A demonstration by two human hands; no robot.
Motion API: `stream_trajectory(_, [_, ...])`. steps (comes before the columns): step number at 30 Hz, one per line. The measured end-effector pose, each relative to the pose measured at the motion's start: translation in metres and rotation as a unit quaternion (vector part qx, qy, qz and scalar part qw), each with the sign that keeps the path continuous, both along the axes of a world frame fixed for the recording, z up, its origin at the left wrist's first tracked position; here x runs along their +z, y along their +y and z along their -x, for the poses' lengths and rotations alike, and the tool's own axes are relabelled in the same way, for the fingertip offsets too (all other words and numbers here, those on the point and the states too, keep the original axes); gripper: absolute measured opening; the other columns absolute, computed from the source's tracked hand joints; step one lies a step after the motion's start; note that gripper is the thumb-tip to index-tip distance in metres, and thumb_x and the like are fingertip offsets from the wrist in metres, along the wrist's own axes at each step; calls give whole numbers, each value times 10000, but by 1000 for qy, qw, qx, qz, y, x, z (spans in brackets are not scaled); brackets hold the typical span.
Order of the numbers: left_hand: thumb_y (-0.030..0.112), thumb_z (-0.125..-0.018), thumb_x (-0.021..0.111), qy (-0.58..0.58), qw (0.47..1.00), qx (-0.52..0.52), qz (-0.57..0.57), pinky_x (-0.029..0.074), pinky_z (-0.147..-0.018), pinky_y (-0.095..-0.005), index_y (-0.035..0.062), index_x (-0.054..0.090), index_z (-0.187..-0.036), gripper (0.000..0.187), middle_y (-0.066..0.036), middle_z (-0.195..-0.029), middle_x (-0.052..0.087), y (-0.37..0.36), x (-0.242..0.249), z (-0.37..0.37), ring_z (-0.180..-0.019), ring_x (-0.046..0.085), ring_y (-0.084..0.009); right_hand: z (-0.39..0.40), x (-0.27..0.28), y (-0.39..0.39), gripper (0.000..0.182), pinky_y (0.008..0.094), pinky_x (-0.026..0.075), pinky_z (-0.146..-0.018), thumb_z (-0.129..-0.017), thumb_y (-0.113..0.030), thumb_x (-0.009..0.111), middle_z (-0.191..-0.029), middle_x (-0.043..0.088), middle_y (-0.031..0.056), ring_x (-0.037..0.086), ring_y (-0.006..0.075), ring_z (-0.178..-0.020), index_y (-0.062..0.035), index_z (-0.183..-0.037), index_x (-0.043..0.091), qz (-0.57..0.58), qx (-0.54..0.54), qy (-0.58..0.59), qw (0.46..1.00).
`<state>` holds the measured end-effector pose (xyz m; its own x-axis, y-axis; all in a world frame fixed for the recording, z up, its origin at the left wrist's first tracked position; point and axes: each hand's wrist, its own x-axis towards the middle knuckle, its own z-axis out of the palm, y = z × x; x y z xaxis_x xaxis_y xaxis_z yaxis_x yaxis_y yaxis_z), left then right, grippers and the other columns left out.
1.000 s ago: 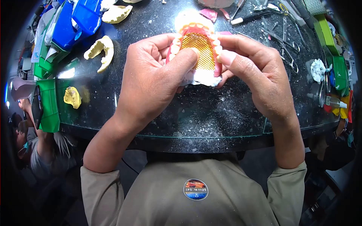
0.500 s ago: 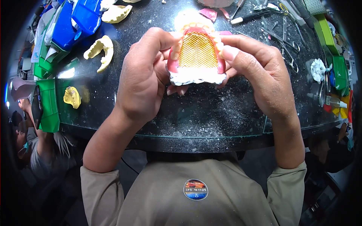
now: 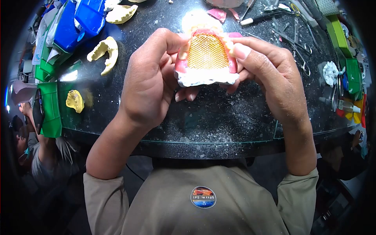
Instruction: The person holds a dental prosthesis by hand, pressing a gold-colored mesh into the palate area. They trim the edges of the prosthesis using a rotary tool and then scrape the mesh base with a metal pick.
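Note:
A denture model [image 3: 208,53] with pink gum, pale teeth, a gold mesh in its middle and a white plaster base is held up above the dark table [image 3: 188,125]. My left hand [image 3: 150,74] grips its left side, thumb at the front teeth and fingertips beneath. On the right side my right hand [image 3: 270,70] holds it, with the thumb on the side teeth and fingers behind. A pale horseshoe-shaped cast [image 3: 111,51] and a small yellow cast [image 3: 75,101] lie left of my left hand.
Blue bins [image 3: 74,33] and a green bin [image 3: 51,109] stand at the left. Metal tools [image 3: 293,41], a white-tipped pen [image 3: 246,21] and pink pieces [image 3: 217,15] lie at the back right. Crumpled white material [image 3: 330,73] is farther right. A person [image 3: 47,156] is at the lower left.
The denture model has tilted slightly and shifted a little to the right in my hands. Both hands keep hold of it.

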<state>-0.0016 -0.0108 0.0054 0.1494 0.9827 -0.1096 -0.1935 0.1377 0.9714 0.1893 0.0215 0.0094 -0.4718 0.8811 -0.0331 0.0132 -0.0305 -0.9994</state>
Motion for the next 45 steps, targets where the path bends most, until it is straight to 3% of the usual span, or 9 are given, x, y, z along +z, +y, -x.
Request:
stream_trajectory(4, [181,-956,425,-17,998,-43,-42,443,-451,-179,64,408,-1191,263,-168,-962,630,1,-9,8,-691,615,-134,0,-1,1,363,249,532,-621,-943,-166,462,-800,611,104,616,123,-634,122,-1153,529,2,2,-1,1000])
stream_trajectory(9, [119,-910,510,92,990,-60,-89,445,-452,-184,29,460,-1172,281,-145,-945,633,0,-7,9,-705,615,-117,-1,-2,2,368,247,529,-627,-940,-167,464,-804,619,108,614,125,-640,123,-1159,525,17,5,13,1000])
stream_trajectory(11, [75,-878,537,-1,998,-40,53,470,-492,-192,-15,513,-1124,263,-134,-942,640,7,4,6,-718,617,-102,-1,-2,1,364,239,521,-629,-937,-165,470,-802,621,105,611,120,-646,121,-1155,529,10,3,8,1000])
stream_trajectory(13, [46,-854,552,-12,995,-17,98,491,-547,-197,-52,554,-1088,253,-122,-941,646,9,7,-1,-739,621,-92,-1,-3,0,354,226,510,-630,-935,-164,477,-799,622,99,604,107,-652,115,-1145,537,-3,-1,-3,1000])
stream_trajectory(15, [33,-839,555,59,997,9,45,508,-615,-200,-81,583,-1063,252,-111,-944,652,6,8,-10,-767,626,-85,1,-3,-2,321,211,496,-630,-926,-140,499,-801,624,88,595,89,-664,103,-1131,546,-28,-8,-7,1000])
stream_trajectory(16, [33,-835,579,98,995,-7,35,506,-712,-204,-75,569,-1118,302,-108,-958,656,5,11,-10,-815,629,-95,3,-4,-3,304,204,489,-630,-921,-128,510,-803,626,83,591,80,-669,96,-1123,550,-39,-11,-9,999])
stream_trajectory(22, [-11,-824,585,192,971,6,-142,491,-791,-230,-76,571,-1110,294,-111,-966,658,3,-4,-14,-865,624,-120,7,-7,-8,245,200,505,-614,-873,-25,567,-830,643,74,615,81,-710,74,-1097,557,-158,-41,-108,981])
stream_trajectory(35, [-42,-792,546,268,944,18,-191,485,-837,-260,-85,558,-1093,305,-122,-979,646,-1,-7,-16,-908,618,-144,6,-11,-8,161,242,539,-710,-841,18,555,-866,639,96,649,124,-799,61,-997,563,-244,-31,-172,954])
stream_trajectory(45, [-55,-770,537,293,928,14,-232,475,-846,-263,-77,568,-1088,320,-117,-979,648,1,-6,-13,-911,614,-139,8,-10,-10,150,245,534,-730,-846,17,542,-868,630,88,642,117,-825,47,-992,551,-233,-39,-174,956])
